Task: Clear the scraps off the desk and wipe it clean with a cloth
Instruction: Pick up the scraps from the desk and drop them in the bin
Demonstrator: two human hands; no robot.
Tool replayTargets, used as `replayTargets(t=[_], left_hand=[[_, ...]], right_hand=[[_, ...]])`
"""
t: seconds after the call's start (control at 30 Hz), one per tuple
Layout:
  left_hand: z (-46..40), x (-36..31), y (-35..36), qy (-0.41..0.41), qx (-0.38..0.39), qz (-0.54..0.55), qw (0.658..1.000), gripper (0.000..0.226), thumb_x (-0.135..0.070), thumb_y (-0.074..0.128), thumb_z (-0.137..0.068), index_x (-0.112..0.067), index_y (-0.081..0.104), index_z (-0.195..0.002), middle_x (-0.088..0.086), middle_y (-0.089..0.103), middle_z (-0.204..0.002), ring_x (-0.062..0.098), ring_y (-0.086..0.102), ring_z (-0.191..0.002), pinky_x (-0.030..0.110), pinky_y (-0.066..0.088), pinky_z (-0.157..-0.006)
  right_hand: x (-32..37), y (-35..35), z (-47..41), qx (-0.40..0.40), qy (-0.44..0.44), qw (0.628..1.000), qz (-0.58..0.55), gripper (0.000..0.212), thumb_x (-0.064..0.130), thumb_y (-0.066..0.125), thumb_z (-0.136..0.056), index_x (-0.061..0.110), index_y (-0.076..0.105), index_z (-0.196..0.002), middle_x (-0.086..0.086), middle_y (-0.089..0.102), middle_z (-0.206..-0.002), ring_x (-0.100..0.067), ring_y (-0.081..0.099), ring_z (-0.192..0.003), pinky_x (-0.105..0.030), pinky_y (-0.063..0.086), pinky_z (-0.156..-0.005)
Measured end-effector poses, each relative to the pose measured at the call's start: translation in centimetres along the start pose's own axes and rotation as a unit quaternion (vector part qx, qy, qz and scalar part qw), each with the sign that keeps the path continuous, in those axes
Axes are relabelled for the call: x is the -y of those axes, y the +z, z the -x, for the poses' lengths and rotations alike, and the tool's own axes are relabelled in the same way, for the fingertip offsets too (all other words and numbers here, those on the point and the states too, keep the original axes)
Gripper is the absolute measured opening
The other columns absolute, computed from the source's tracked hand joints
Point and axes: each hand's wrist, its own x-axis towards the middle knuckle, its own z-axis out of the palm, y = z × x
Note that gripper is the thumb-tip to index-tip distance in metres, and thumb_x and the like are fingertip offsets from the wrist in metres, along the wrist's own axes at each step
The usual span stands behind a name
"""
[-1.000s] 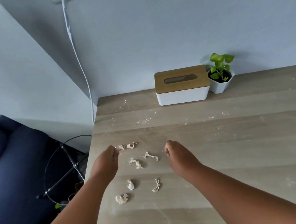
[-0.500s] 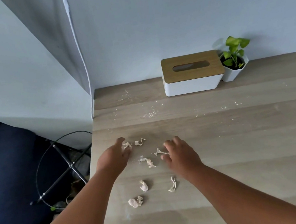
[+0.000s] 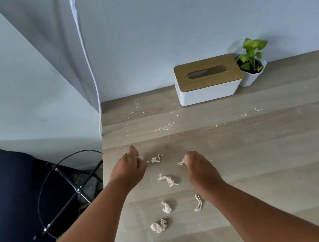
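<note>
Pale cream scraps [image 3: 167, 180] lie between the hands on the light wood-grain desk [image 3: 259, 148]. Beyond the hands stands a white tissue box [image 3: 207, 91] with tan lid, beside a green plant [image 3: 251, 56] in a white pot.

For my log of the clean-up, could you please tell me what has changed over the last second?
Both hands reached forward onto scraps: the left hand now pinches the far-left scrap, the right hand the scrap at its fingertips. The other five scraps, the tissue box and the plant stayed put.
</note>
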Motion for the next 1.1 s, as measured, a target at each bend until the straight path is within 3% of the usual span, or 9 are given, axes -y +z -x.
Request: replayTargets(t=[0.17, 0.3, 0.4, 0.63, 0.8, 0.93, 1.0, 1.1], left_hand=[[-0.6, -0.8, -0.7, 0.037, 0.030, 0.007, 0.999, 0.013, -0.014, 0.050, -0.089, -0.024, 0.052, -0.096, -0.005, 0.061, -0.079, 0.024, 0.058, -0.075, 0.037, 0.050, -0.068], [-0.9, -1.2, -0.3, 0.064, 0.039, -0.019, 0.997, 0.015, -0.018, 0.046, -0.092, -0.022, 0.046, -0.077, -0.005, 0.055, -0.073, 0.023, 0.051, -0.070, 0.037, 0.044, -0.062], [-1.0, -1.6, -0.1, 0.070, 0.037, -0.029, 0.996, 0.017, -0.021, 0.046, -0.093, -0.020, 0.042, -0.077, -0.003, 0.052, -0.071, 0.024, 0.048, -0.066, 0.035, 0.037, -0.057], [-1.1, -2.0, 0.4, 0.079, 0.035, -0.051, 0.995, 0.022, -0.031, 0.046, -0.099, -0.020, 0.043, -0.081, -0.003, 0.053, -0.071, 0.025, 0.052, -0.066, 0.033, 0.032, -0.056], [-0.6, -2.1, 1.0, 0.092, 0.027, -0.044, 0.994, 0.008, -0.029, 0.047, -0.097, -0.026, 0.042, -0.092, -0.005, 0.057, -0.071, 0.025, 0.054, -0.064, 0.032, 0.037, -0.056], [-0.2, -2.5, 1.9, 0.108, 0.020, -0.060, 0.992, 0.018, -0.043, 0.053, -0.097, -0.028, 0.046, -0.102, -0.008, 0.069, -0.089, 0.024, 0.065, -0.079, 0.031, 0.041, -0.062], [-0.1, -2.6, 2.4, 0.110, 0.024, -0.073, 0.991, 0.022, -0.046, 0.053, -0.097, -0.027, 0.047, -0.106, -0.007, 0.071, -0.098, 0.025, 0.068, -0.086, 0.031, 0.042, -0.064], [-0.2, -2.7, 3.0, 0.110, 0.027, -0.095, 0.989, 0.024, -0.044, 0.052, -0.098, -0.024, 0.047, -0.109, -0.004, 0.071, -0.099, 0.028, 0.068, -0.086, 0.032, 0.043, -0.064]], right_hand=[[-0.3, -0.9, 0.2, -0.009, 0.006, 1.000, -0.014, 0.032, -0.003, 0.042, -0.093, 0.009, 0.055, -0.119, -0.008, 0.055, -0.116, -0.029, 0.054, -0.105, -0.037, 0.045, -0.088], [-0.7, -1.2, 0.7, -0.016, 0.015, 0.999, -0.043, 0.027, -0.005, 0.045, -0.091, 0.010, 0.057, -0.110, -0.009, 0.056, -0.110, -0.031, 0.054, -0.100, -0.041, 0.047, -0.084], [-1.0, -1.1, 1.3, -0.045, 0.016, 0.998, -0.049, 0.011, 0.012, 0.048, -0.104, 0.007, 0.057, -0.103, -0.010, 0.057, -0.103, -0.032, 0.057, -0.095, -0.041, 0.048, -0.079], [-1.6, -0.9, 2.9, -0.037, 0.035, 0.998, -0.026, 0.037, 0.041, 0.051, -0.105, 0.004, 0.055, -0.097, -0.013, 0.060, -0.097, -0.034, 0.059, -0.090, -0.040, 0.047, -0.072], [-1.9, -0.5, 4.3, -0.055, 0.033, 0.996, -0.055, 0.024, 0.025, 0.052, -0.106, 0.005, 0.049, -0.093, -0.007, 0.051, -0.082, -0.030, 0.050, -0.070, -0.033, 0.033, -0.063], [-2.3, -0.7, 5.3, -0.024, 0.005, 0.999, -0.036, 0.010, 0.012, 0.049, -0.102, 0.006, 0.057, -0.102, -0.007, 0.061, -0.091, -0.031, 0.059, -0.081, -0.037, 0.045, -0.065], [-2.4, -0.8, 6.0, -0.020, -0.022, 1.000, 0.008, 0.016, 0.019, 0.050, -0.101, 0.010, 0.062, -0.102, -0.005, 0.065, -0.092, -0.031, 0.063, -0.081, -0.039, 0.050, -0.061], [-2.5, -0.7, 7.1, 0.001, -0.055, 0.996, 0.069, 0.031, 0.046, 0.055, -0.098, 0.016, 0.062, -0.096, 0.000, 0.063, -0.085, -0.024, 0.062, -0.073, -0.036, 0.051, -0.055]])
